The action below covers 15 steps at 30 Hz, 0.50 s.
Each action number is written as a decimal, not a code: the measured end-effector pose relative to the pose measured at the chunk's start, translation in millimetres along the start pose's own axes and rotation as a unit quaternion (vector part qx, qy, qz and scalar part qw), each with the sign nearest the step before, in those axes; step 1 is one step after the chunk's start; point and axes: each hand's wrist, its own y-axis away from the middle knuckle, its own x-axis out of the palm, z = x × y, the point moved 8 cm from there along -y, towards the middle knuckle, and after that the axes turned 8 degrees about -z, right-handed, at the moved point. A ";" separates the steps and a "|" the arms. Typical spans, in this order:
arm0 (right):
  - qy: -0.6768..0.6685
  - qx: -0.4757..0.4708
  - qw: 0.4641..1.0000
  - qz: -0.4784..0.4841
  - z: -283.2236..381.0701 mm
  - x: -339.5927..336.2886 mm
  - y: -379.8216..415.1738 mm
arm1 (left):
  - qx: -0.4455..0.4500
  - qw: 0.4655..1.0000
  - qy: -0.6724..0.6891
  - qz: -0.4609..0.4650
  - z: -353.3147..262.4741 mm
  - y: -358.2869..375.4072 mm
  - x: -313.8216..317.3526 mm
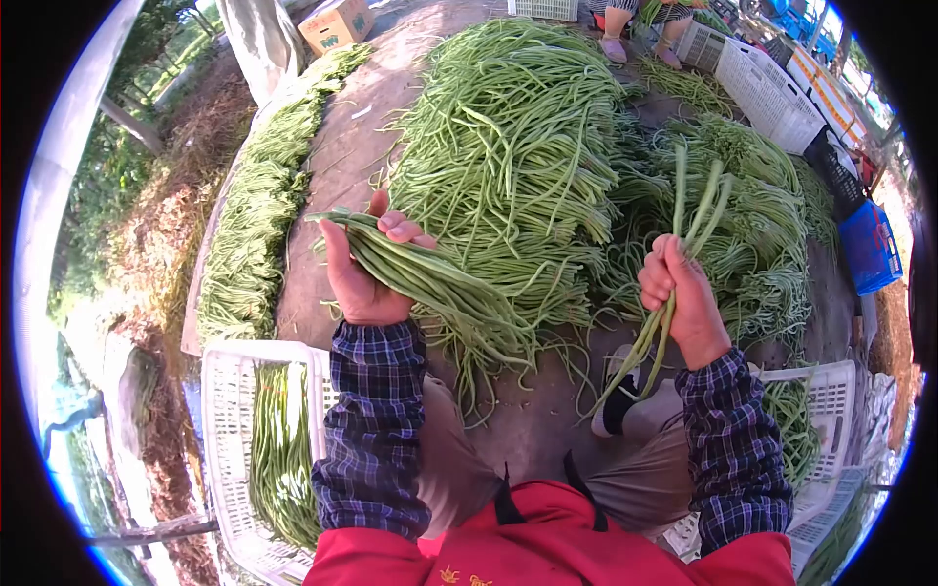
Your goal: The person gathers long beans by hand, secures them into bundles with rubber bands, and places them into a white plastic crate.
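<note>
A thick bundle of long green beans (pixel 440 278) lies across my left hand (pixel 371 269), whose fingers curl round it near one end. The other end of the bundle reaches down over the large bean pile (pixel 518 146). My right hand (pixel 682 293), to the right, is closed in a fist on a few long beans (pixel 705 200). Their upper ends stick up above the fist, and the lower ends hang below it near my shoe. The two hands are well apart, both above the ground in front of my knees.
White crates with beans stand at the left (pixel 217 430) and right (pixel 835 420). A long bean row (pixel 249 215) runs along the left; another pile (pixel 752 234) lies right. A cardboard box (pixel 335 26), stacked crates (pixel 767 96), a blue crate (pixel 870 247) and another person's feet (pixel 614 49) are farther off.
</note>
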 end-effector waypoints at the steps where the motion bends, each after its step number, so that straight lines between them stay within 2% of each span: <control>1: -0.048 -0.012 0.999 -0.002 9.5 -2.5 1.4 | -0.006 1.000 -0.001 -0.001 4.0 -0.3 0.0; 4: -0.023 -0.012 0.999 -0.021 9.2 14.6 9.2 | -0.032 0.999 0.005 0.025 21.6 -4.8 9.1; 7: 0.053 0.038 0.996 0.063 -17.5 47.4 7.7 | -0.025 0.999 -0.044 0.003 36.9 -5.1 8.8; 9: 0.019 0.040 0.996 0.079 -22.5 57.5 1.9 | -0.018 0.997 -0.078 0.009 41.9 -5.9 8.5; 11: 0.053 -0.040 0.997 0.045 -12.5 64.5 -1.9 | -0.025 0.990 -0.140 -0.007 52.3 -6.7 6.6; 13: 0.070 -0.048 0.996 0.042 -14.0 70.4 -4.1 | -0.047 0.989 -0.141 -0.011 63.9 -8.8 6.4; 15: 0.203 -0.086 0.975 0.017 -16.8 82.6 -3.1 | -0.044 0.975 -0.216 -0.008 75.2 -10.9 2.7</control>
